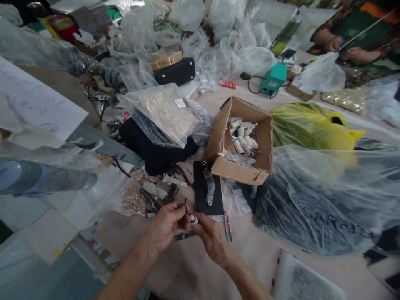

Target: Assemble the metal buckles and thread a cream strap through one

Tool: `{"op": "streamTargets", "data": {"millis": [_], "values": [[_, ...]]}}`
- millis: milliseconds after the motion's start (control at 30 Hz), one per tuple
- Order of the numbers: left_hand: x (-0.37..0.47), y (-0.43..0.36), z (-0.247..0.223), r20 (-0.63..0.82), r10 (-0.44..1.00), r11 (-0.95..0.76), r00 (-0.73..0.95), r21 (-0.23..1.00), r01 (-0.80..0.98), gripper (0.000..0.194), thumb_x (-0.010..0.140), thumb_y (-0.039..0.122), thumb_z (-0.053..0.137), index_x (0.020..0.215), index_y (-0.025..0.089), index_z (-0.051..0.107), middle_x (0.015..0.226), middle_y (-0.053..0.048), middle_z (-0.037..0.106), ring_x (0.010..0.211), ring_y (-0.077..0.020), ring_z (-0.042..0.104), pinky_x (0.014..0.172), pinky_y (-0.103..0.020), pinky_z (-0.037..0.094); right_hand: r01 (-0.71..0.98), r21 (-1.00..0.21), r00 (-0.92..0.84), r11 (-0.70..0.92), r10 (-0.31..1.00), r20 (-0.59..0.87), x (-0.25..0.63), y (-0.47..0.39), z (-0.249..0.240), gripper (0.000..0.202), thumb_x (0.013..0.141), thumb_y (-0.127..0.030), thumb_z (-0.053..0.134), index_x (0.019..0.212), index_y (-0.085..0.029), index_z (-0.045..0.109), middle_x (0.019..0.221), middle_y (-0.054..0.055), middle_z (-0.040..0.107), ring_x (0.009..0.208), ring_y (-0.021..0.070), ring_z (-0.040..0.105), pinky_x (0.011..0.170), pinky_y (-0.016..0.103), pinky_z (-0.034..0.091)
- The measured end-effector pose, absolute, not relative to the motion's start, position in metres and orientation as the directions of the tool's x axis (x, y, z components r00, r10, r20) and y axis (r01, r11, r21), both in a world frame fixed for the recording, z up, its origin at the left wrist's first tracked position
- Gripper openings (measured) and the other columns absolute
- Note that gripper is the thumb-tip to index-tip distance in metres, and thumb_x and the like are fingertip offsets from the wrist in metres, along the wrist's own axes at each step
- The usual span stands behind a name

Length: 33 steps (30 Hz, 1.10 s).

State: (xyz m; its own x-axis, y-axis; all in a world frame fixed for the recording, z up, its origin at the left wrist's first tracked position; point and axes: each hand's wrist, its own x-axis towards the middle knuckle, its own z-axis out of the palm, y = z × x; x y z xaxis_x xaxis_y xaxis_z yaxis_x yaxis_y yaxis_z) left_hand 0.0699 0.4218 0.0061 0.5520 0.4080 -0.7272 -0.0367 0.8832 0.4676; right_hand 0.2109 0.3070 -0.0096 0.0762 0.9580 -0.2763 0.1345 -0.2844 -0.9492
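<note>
Above the near part of the table my two hands meet. Between the thumb and fingers of my left hand (167, 225) is a thin dark piece (185, 202), too small to name. My right hand (214, 239) is closed on a small white wrapped piece (194, 218) whose end points toward the left hand. It resembles the white wrapped pieces (243, 137) inside the open cardboard box (239, 171) beyond. Just past the hands lies a black flat panel (200, 187) with a plastic-wrapped fitting (210, 189) on it.
A pink pen-like tool (227, 226) lies right of my hands. Loose copper-coloured parts (134, 196) and hand tools (153, 191) spread to the left. On the right are a yellow bag (306, 125) and a large clear bag (312, 200). Another person's hands (353, 52) are at the far right.
</note>
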Motion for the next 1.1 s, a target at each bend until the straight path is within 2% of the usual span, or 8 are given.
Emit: {"op": "streamTargets", "data": {"millis": [100,300,633,900,1100], "values": [[0.070,0.420,0.007,-0.712,0.422,0.873,0.562,0.486,-0.040,0.033,0.069,0.034,0.079,0.083,0.011,0.061,0.063,-0.002,0.064,0.053,-0.0113,0.057,0.056,-0.024,0.042,0.028,-0.947,0.071,-0.321,0.945,-0.318,0.206,0.310,-0.004,0.027,0.097,-0.033,0.046,0.117,-0.022,0.062,0.090,0.002,0.063,0.085,0.0178,0.057,0.080,0.027,0.046],[0.069,0.422,0.012,-0.681,0.449,0.846,0.578,0.533,-0.030,0.032,0.070,0.036,0.078,0.082,0.011,0.062,0.062,-0.002,0.064,0.052,-0.0107,0.056,0.056,-0.024,0.041,-0.082,-0.938,0.026,-0.336,0.941,-0.339,0.207,0.318,-0.002,0.032,0.097,-0.039,0.047,0.119,-0.021,0.063,0.098,0.003,0.064,0.094,0.0199,0.057,0.088,0.031,0.044],[0.071,0.425,0.016,-0.647,0.467,0.826,0.603,0.563,-0.035,0.029,0.071,0.036,0.076,0.079,0.010,0.064,0.063,-0.002,0.062,0.056,-0.0112,0.054,0.057,-0.024,0.041,-0.176,-0.929,0.008,-0.325,0.943,-0.331,0.208,0.322,-0.010,0.031,0.096,-0.037,0.049,0.117,-0.019,0.062,0.097,0.003,0.062,0.093,0.0195,0.056,0.089,0.034,0.043],[0.063,0.424,0.011,-0.621,0.479,0.816,0.620,0.575,-0.055,0.025,0.077,0.034,0.072,0.080,0.011,0.063,0.064,-0.002,0.061,0.057,-0.0108,0.054,0.059,-0.024,0.041,-0.184,-0.936,0.026,-0.300,0.951,-0.310,0.205,0.328,-0.011,0.024,0.094,-0.032,0.052,0.111,-0.020,0.064,0.094,0.003,0.063,0.096,0.0208,0.057,0.092,0.036,0.041],[0.058,0.426,0.006,-0.618,0.505,0.809,0.602,0.581,-0.082,0.023,0.079,0.032,0.071,0.082,0.011,0.063,0.065,-0.002,0.061,0.059,-0.0113,0.054,0.059,-0.023,0.040,-0.102,-0.938,0.147,-0.331,0.928,-0.343,0.198,0.332,-0.012,0.013,0.085,-0.026,0.064,0.094,-0.019,0.067,0.090,0.002,0.062,0.086,0.0183,0.056,0.080,0.031,0.044]]}}
